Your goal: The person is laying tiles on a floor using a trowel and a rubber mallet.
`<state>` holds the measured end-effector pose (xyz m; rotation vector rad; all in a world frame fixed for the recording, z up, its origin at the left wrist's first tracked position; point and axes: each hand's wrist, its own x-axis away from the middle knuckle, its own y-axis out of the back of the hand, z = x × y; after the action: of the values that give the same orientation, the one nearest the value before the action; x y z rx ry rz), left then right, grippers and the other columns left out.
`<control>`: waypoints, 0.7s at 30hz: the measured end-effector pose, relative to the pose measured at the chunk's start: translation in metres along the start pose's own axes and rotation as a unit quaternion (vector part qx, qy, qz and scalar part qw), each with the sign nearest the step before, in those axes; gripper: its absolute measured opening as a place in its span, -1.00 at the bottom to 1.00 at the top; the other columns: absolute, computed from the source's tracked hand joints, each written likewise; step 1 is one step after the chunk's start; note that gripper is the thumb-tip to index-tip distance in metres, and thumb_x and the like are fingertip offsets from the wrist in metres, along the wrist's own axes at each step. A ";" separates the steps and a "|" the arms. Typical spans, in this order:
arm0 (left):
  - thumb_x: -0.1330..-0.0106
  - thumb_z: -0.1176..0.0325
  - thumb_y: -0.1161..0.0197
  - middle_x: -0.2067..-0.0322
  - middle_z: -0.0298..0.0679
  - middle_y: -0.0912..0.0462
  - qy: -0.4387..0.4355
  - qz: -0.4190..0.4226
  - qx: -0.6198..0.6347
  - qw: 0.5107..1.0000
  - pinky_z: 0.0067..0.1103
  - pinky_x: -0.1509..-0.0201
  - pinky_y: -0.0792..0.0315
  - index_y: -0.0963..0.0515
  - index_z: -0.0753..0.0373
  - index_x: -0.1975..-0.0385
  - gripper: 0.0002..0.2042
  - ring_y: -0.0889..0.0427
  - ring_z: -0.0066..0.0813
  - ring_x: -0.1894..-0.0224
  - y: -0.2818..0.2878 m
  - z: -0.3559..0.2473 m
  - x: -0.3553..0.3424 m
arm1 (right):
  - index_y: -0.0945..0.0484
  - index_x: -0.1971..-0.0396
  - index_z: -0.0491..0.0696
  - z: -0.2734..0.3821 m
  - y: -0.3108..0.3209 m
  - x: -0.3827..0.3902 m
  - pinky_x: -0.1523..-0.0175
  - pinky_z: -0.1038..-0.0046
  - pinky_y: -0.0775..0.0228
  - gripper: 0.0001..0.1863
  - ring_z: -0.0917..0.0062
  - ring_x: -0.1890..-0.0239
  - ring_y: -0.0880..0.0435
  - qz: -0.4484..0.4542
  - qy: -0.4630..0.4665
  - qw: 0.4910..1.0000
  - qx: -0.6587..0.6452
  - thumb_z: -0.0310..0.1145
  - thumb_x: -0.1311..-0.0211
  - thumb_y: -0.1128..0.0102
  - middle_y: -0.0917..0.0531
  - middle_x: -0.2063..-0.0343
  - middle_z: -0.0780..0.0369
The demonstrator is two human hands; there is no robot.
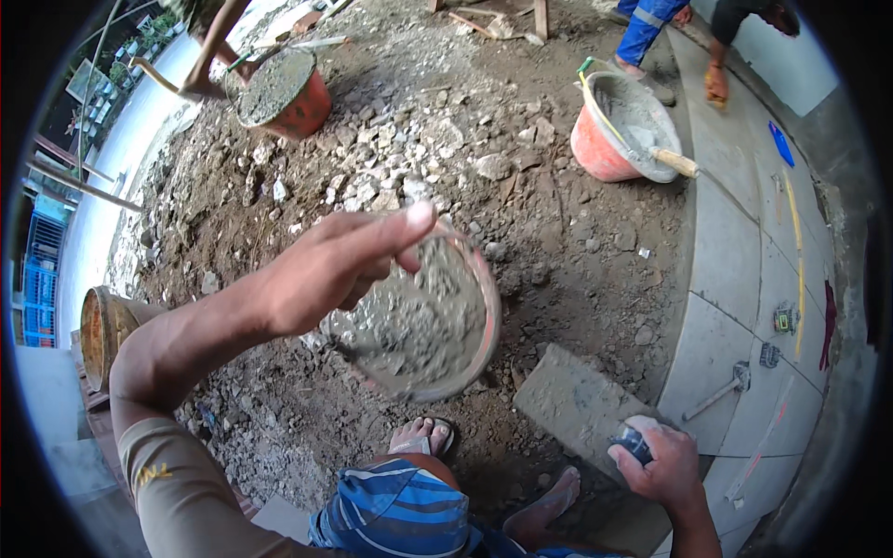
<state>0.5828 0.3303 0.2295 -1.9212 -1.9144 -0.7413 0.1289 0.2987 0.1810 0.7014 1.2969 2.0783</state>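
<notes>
My left hand (349,265) is over a bucket of wet grey mortar (419,321). One finger stretches out and the others bend loosely; I see nothing held in them. The bucket's round rim (489,321) shows a reddish edge under the smeared mortar. At the lower right, my right hand (662,462) is closed around the dark handle of a plastering float (577,405). Its long rectangular blade is coated in grey mortar and points up and left, toward the bucket.
Rubble (400,158) covers the ground ahead. A red mortar bucket (609,139) with a wooden-handled tool stands by the pale floor tiles (726,251); a mallet (721,391) lies on them. Co-workers occupy the far side, one near another red bucket (302,107). A rusty bucket (116,325) stands left.
</notes>
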 end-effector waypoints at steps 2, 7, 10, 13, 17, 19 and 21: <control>-0.45 -0.28 -0.02 0.62 -0.61 -0.21 0.012 0.011 0.118 0.993 -0.73 0.66 0.08 -0.53 0.37 0.12 -0.34 -0.04 -0.83 0.69 -0.005 0.000 -0.019 | -0.62 0.11 -0.06 0.009 0.001 -0.013 0.34 0.20 -0.61 -0.54 0.19 0.45 -0.75 0.019 -0.002 1.000 0.022 -0.08 -0.08 -0.44 -0.74 0.43 0.13; -0.33 -0.40 -0.08 0.56 -0.58 -0.31 0.035 0.036 0.188 0.981 -0.78 0.65 0.04 -0.48 0.39 0.04 -0.23 -0.09 -0.85 0.68 -0.009 0.001 -0.033 | -0.56 -0.01 -0.05 0.059 0.004 -0.068 0.29 0.10 -0.54 -0.50 0.15 0.44 -0.73 0.071 0.012 0.992 0.104 0.00 -0.22 -0.29 -0.70 0.45 0.14; -0.38 -0.36 -0.06 0.57 -0.58 -0.32 0.017 0.069 0.194 0.978 -0.78 0.63 0.02 -0.48 0.38 0.03 -0.27 -0.13 -0.85 0.66 -0.008 0.008 -0.035 | -0.59 0.09 -0.07 0.095 0.011 -0.101 0.20 0.07 -0.53 -0.58 0.10 0.40 -0.73 0.136 -0.005 0.981 0.141 -0.02 -0.29 -0.20 -0.70 0.44 0.13; -0.42 -0.22 -0.13 0.57 -0.58 -0.30 0.003 0.055 0.188 0.981 -0.76 0.62 0.01 -0.52 0.34 0.06 -0.40 -0.14 -0.85 0.65 0.008 0.018 -0.035 | -0.61 0.20 -0.10 0.120 0.005 -0.145 0.14 0.11 -0.58 -0.64 0.12 0.32 -0.76 0.239 -0.018 0.954 0.179 -0.09 -0.30 -0.18 -0.74 0.36 0.06; -0.44 0.01 -0.26 0.62 -0.61 -0.24 -0.043 0.067 0.125 0.989 -0.72 0.60 0.01 -0.57 0.23 0.21 -0.65 -0.13 -0.79 0.65 0.011 0.029 -0.037 | -0.64 0.29 -0.15 0.164 -0.080 -0.226 0.10 0.14 -0.59 -0.64 0.12 0.25 -0.77 0.292 0.061 0.936 0.186 -0.10 -0.27 -0.21 -0.74 0.38 0.01; -0.43 0.00 -0.27 0.61 -0.60 -0.29 -0.057 0.103 0.183 0.976 -0.71 0.61 0.01 -0.57 0.19 0.24 -0.67 -0.13 -0.79 0.67 -0.001 0.033 -0.039 | -0.63 0.28 -0.15 0.173 -0.108 -0.240 0.12 0.18 -0.61 -0.68 0.14 0.22 -0.78 0.296 0.037 0.935 0.192 -0.15 -0.27 -0.20 -0.75 0.34 0.00; -0.43 -0.03 -0.26 0.60 -0.59 -0.34 -0.057 0.113 0.218 0.968 -0.72 0.63 0.02 -0.58 0.23 0.20 -0.62 -0.15 -0.80 0.68 0.000 0.036 -0.044 | -0.63 0.30 -0.18 0.167 -0.120 -0.222 0.18 0.16 -0.61 -0.66 0.13 0.27 -0.78 0.181 0.053 0.973 0.136 -0.14 -0.27 -0.22 -0.75 0.41 0.03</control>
<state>0.5891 0.3153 0.1750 -1.8801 -1.7022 -0.1279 0.4227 0.2840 0.1082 1.0233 1.6350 2.2677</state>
